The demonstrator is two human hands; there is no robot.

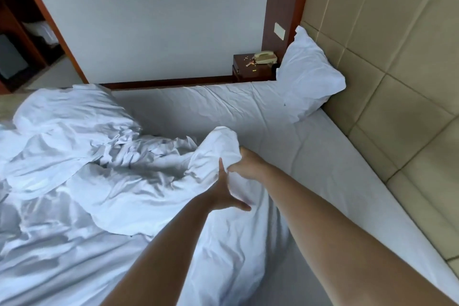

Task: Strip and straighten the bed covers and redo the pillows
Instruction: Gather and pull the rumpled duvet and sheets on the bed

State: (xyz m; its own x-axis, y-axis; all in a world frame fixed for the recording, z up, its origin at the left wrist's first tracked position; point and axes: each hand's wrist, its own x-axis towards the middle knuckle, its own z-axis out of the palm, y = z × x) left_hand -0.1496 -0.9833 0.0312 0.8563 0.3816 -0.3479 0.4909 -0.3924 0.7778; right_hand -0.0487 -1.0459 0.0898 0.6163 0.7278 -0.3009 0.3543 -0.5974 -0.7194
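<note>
The duvet (104,181) lies crumpled in soft white folds over the left half of the bed, and from the head camera I see it bunched into a raised peak near the middle, where both of my arms reach. My right hand (244,165) has its fingers curled into that peak and grips the cloth; most of its fingers are buried in the fabric. My left hand (227,194) is spread, fingers straight and thumb out, lying flat against the duvet just below the right hand, holding nothing. The fitted sheet (310,156) on the right half of the mattress is bare, smooth in the near part and lightly creased towards the far edge. One white pillow (310,77) stands tilted against the padded headboard (397,62), whose tan panels look like leatherette cut in squares. A second rumpled pillow (72,109) sits at the far left, partly under the duvet folds. Beyond the bed a dark wooden nightstand (250,69) carries a beige telephone (265,57) and a few small scattered bits too small to identify. A pale switch plate (280,30) is set on the wooden post above it. I can read no writing or labels anywhere. The duvet's lower and left edges are cut off by the frame.
</note>
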